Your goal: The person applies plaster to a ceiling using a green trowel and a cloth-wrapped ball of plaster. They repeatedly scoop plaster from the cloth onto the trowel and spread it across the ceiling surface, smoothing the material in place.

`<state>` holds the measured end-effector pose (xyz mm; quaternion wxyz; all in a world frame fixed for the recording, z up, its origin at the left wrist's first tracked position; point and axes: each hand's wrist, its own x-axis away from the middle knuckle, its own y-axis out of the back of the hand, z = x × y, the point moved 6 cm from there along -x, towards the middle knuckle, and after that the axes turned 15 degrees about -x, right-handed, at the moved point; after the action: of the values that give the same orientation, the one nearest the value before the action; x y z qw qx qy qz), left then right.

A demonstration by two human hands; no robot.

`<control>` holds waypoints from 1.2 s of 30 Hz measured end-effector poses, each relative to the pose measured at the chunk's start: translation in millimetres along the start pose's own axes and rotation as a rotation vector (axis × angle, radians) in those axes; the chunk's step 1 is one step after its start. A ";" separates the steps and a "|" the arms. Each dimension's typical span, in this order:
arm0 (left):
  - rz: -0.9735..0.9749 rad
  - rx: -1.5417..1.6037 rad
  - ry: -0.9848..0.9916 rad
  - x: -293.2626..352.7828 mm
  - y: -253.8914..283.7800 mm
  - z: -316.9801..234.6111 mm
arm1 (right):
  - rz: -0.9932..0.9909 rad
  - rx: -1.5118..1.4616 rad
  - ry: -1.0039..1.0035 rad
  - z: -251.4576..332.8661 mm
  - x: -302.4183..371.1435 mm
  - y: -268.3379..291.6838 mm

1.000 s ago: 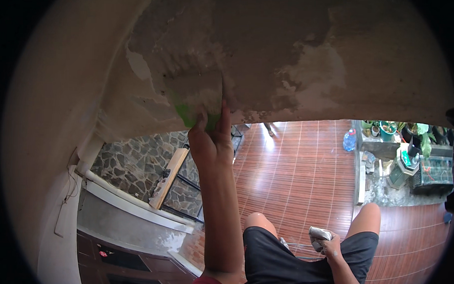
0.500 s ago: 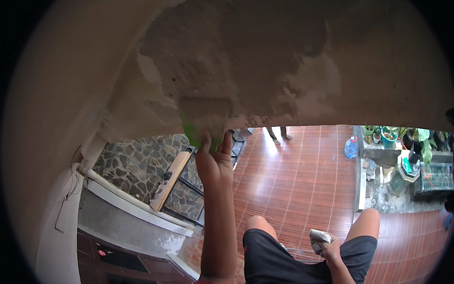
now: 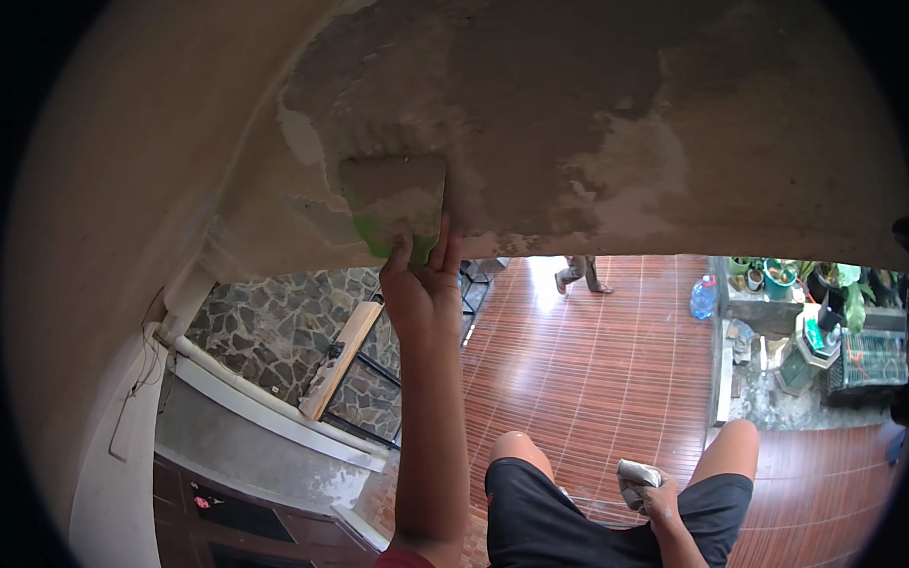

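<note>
Raised overhead, my left hand (image 3: 420, 293) grips a flat, wide putty scraper (image 3: 393, 197) with a green edge by the hand and a blade smeared with grey-brown filler. Its far edge lies against, or very near, the plastered overhead surface (image 3: 759, 174). A damp, darker filler patch (image 3: 551, 97) spreads across that surface, with paler blotches along its borders. Low down, between my knees, my right hand (image 3: 659, 497) is closed around a grey-white, smeared object (image 3: 640, 475); its kind is unclear.
Below is a reddish-brown tiled floor (image 3: 592, 369), where another person's legs (image 3: 581, 273) show. A wooden plank (image 3: 342, 360) leans over a dark metal frame at left. Potted plants (image 3: 780, 275), a blue water bottle (image 3: 702, 297) and a dark crate (image 3: 872, 357) stand at right.
My left hand and the scraper have moved up and slightly left along the overhead surface. The other person's legs have shifted right. My right hand stays nearly where it was.
</note>
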<state>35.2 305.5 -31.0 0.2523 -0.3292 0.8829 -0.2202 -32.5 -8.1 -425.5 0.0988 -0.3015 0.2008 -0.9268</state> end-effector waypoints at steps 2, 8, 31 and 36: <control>-0.052 -0.077 -0.015 1.0 -2.7 2.3 | -0.018 0.019 -0.029 -1.3 -1.6 2.2; -0.129 -0.051 0.018 13.4 -0.7 10.6 | -0.040 0.025 0.040 -7.3 -7.2 4.8; -0.055 -1.216 -1.472 -2.8 -46.1 -95.8 | -0.011 -0.009 0.042 -3.3 -3.1 0.4; 0.036 -1.306 -1.431 -24.6 -43.8 -61.5 | 0.001 0.001 0.016 -2.0 -1.7 0.7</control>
<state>35.7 306.1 48.4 0.5008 -0.4470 0.4737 0.5700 -32.3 -7.6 -428.1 0.0976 -0.2941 0.2014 -0.9292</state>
